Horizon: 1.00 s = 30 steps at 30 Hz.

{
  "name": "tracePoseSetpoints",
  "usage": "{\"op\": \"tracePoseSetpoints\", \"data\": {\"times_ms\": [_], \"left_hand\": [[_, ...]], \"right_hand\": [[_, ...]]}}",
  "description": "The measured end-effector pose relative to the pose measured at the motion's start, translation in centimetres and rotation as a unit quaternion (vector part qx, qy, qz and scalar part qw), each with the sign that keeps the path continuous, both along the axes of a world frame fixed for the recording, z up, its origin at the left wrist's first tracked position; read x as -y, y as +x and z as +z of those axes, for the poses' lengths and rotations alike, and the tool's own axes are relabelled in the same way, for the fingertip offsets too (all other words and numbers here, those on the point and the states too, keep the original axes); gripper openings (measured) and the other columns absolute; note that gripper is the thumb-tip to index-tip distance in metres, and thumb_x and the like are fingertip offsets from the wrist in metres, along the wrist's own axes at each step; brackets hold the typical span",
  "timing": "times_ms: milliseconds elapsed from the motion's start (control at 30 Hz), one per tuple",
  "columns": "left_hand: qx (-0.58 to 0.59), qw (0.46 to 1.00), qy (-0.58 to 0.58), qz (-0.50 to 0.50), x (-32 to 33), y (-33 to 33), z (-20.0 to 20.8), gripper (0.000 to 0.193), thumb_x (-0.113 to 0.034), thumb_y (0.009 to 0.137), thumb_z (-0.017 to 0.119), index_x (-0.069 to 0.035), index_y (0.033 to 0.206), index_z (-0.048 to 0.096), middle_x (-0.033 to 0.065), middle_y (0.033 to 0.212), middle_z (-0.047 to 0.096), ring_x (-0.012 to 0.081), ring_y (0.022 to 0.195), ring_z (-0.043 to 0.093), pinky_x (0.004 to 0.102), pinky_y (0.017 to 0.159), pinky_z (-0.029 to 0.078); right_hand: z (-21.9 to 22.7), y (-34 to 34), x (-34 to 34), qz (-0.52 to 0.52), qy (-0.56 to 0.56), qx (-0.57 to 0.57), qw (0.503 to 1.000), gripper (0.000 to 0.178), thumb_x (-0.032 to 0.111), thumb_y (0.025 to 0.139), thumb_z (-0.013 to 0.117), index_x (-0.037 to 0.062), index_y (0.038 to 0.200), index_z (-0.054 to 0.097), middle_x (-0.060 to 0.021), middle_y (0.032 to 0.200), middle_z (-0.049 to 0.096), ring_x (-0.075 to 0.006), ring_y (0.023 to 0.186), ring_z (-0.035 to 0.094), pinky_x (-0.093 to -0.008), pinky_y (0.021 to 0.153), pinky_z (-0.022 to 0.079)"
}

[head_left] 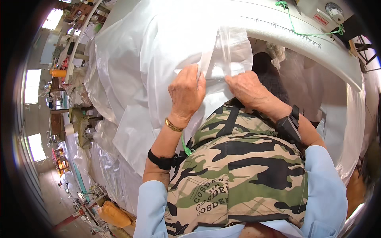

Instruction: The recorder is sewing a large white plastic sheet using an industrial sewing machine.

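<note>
A large sheet of thin, whitish, see-through plastic film (131, 75) drapes over the table edge and hangs down to the left. My left hand (187, 92) is closed on the film, its thumb and fingers pinching a fold. Just to the right, my right hand (247, 87) pinches another part of the same film, knuckles up. Between the two hands the film runs in narrow upright creases. Both hands are held in front of my camouflage apron (254, 170), near the table's front edge. The fingertips are partly hidden by the hands themselves.
A white table (270, 27) with a ruler scale curves along the top right. Green string (295, 29) lies on it beside a machine with a round knob (335, 12). More plastic film hangs at right. Workshop benches and an orange cushion (115, 214) stand at left.
</note>
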State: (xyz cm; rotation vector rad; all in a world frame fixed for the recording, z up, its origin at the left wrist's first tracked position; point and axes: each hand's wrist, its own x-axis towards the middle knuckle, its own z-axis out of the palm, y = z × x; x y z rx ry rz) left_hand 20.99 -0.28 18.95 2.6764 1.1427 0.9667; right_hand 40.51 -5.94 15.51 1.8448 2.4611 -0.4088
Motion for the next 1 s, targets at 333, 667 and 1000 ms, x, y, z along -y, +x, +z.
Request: {"op": "tracePoseSetpoints", "data": {"times_ms": [333, 667, 1000], "left_hand": [[0.109, 0.955, -0.266, -0.075, 0.1, -0.1, 3.9, 0.009, -0.002, 0.085, 0.056, 0.004, 0.092, 0.059, 0.0145, 0.07, 0.057, 0.0233, 0.055, 0.05, 0.0313, 0.054, 0.042], [0.179, 0.844, -0.487, -0.133, -0.1, -0.6, 2.4, 0.019, -0.003, 0.094, 0.046, 0.002, 0.108, 0.057, -0.0027, 0.078, 0.056, 0.0037, 0.068, 0.043, 0.0199, 0.062, 0.039], [0.256, 0.818, -0.506, -0.093, -0.7, -0.7, 2.2, 0.018, -0.021, 0.102, 0.051, -0.004, 0.104, 0.056, -0.008, 0.075, 0.046, 0.0007, 0.064, 0.034, 0.0194, 0.054, 0.029]], "right_hand": [[7.6, -1.7, 3.6, 0.057, 0.176, -0.368, 0.911, 0.02, 0.019, 0.086, 0.065, 0.0052, 0.079, 0.052, -0.0116, 0.069, 0.058, -0.033, 0.068, 0.061, -0.0422, 0.061, 0.047], [6.5, -3.9, 1.7, 0.222, 0.199, -0.223, 0.928, 0.017, 0.017, 0.082, 0.063, 0.0046, 0.074, 0.055, -0.0088, 0.071, 0.061, -0.024, 0.068, 0.062, -0.0362, 0.062, 0.047], [6.8, -4.9, 1.3, 0.296, 0.281, -0.179, 0.895, 0.014, 0.017, 0.08, 0.06, 0.0049, 0.073, 0.06, -0.006, 0.069, 0.06, -0.0207, 0.069, 0.06, -0.0318, 0.064, 0.045]]}}
